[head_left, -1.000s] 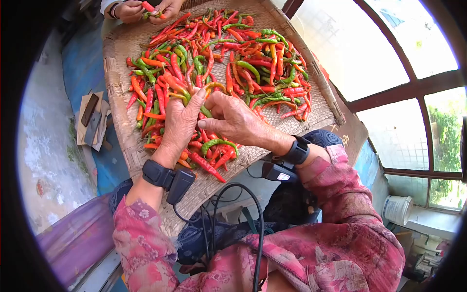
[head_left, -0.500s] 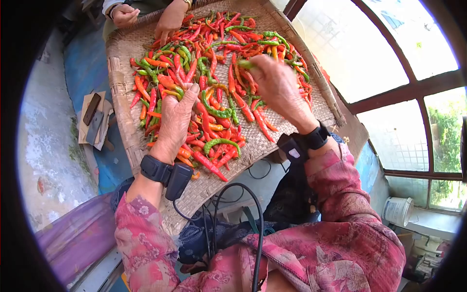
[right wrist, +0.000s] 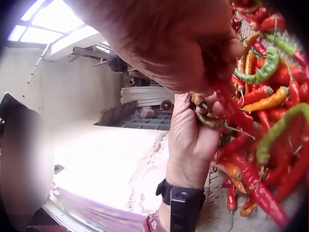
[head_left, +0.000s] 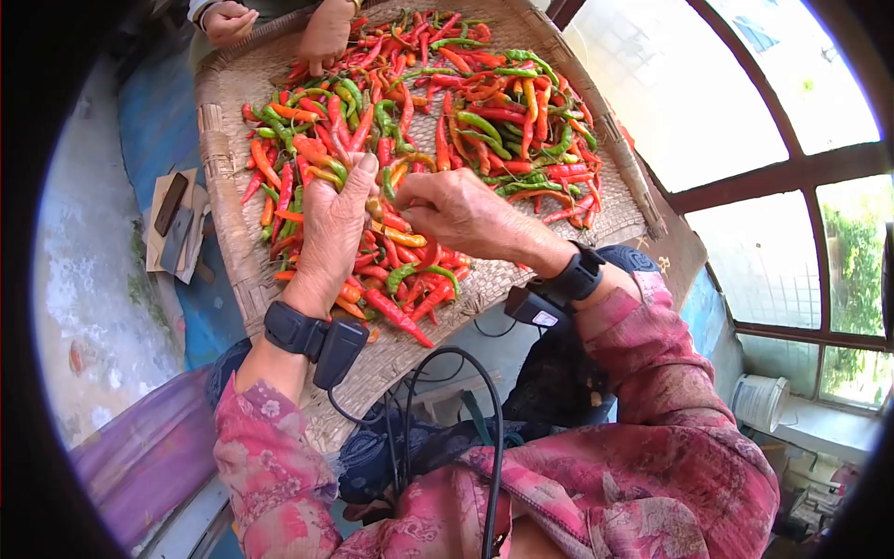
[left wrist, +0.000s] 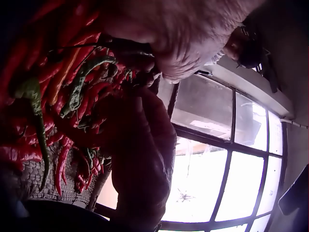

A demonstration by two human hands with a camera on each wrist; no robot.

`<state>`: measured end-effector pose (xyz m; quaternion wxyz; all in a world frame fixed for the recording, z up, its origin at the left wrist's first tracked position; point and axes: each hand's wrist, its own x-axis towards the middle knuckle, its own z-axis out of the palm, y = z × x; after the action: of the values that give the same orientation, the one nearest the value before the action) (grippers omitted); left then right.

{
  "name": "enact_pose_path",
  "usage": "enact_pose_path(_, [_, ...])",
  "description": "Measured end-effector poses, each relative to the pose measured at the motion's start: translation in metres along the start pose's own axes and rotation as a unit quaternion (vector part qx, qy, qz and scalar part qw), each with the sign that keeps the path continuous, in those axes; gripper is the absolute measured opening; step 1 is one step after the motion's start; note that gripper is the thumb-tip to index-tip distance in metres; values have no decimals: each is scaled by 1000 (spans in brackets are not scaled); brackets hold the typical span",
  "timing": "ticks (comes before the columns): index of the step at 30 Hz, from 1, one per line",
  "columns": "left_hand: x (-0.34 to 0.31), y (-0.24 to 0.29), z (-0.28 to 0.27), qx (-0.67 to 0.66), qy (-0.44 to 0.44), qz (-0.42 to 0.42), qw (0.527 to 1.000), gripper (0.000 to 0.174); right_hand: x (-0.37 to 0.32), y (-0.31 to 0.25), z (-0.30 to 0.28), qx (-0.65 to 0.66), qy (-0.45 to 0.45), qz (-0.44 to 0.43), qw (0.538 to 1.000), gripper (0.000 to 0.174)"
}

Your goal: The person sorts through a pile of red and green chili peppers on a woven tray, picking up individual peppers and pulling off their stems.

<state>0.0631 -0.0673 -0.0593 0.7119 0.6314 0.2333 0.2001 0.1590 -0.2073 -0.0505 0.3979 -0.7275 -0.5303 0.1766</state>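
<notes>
My left hand (head_left: 331,228) is over the near-left part of a woven tray (head_left: 216,158), gripping a few chili peppers. A brownish-green chili pepper (right wrist: 207,120) shows in its palm in the right wrist view. Right beside its thumb, my right hand (head_left: 470,214) has curled fingers. From those fingers a red chili pepper (right wrist: 229,104) sticks out, its thin stem end pointing toward the left palm. Red, orange and green chili peppers (head_left: 410,312) lie under and around both hands. In the left wrist view the hands are dark and their fingertips are mostly hidden.
Another person's hands (head_left: 326,37) are at the tray's far left edge, one reaching onto the chili peppers. A wooden board (head_left: 193,233) with dark tools lies left of the tray. Windows (head_left: 773,233) and a white bucket (head_left: 761,402) are on the right. A black cable (head_left: 500,419) loops before my body.
My right hand went from beside the left hand out over the right-hand pile with a green chili pepper, then came back. The other person's hands parted, one lowering onto the tray.
</notes>
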Motion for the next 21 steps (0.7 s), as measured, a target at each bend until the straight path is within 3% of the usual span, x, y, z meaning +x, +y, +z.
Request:
enact_pose_path(3, [7,-6,-11,-30,-17,-20,999,33,-3,15,-14,-91,40,26,995,10])
enact_pose_path(6, [7,-6,-10,-32,-22,-26,999,36,-3,22,-43,-211,147,54,965,10])
enact_pose_path(7, [6,-6,-8,-35,-25,-30,999,37,-4,20,-55,-251,177,82,948,11])
enact_pose_path(9, [5,-7,-9,-60,-36,-47,996,35,-3,31,-68,-437,332,-17,836,14])
enact_pose_path(11, [3,-7,-8,-113,-62,-77,989,28,-4,29,-68,-402,368,-29,838,23])
enact_pose_path(12, [5,-10,-9,-118,-68,-70,988,31,-5,27,-63,-305,304,-23,902,23])
enact_pose_path(14, [3,-9,-6,-118,-70,-76,988,30,-11,16,-39,-76,157,11,985,26])
enact_pose_path(15, [3,-9,-5,-117,-71,-82,987,30,-12,12,-22,-27,129,-5,991,27])
enact_pose_path(16, [3,-11,-5,-122,-83,-83,985,28,-12,7,-13,-74,94,-26,993,27])
enact_pose_path(17, [3,-12,-4,-121,-85,-86,985,28,-10,11,0,-110,134,-78,982,26])
enact_pose_path(19, [3,-13,-3,-131,-96,-82,983,26,-6,-2,-4,-67,81,15,994,22])
enact_pose_path(21, [3,-12,-4,-129,-90,-87,984,28,-2,0,-6,-88,60,23,994,20])
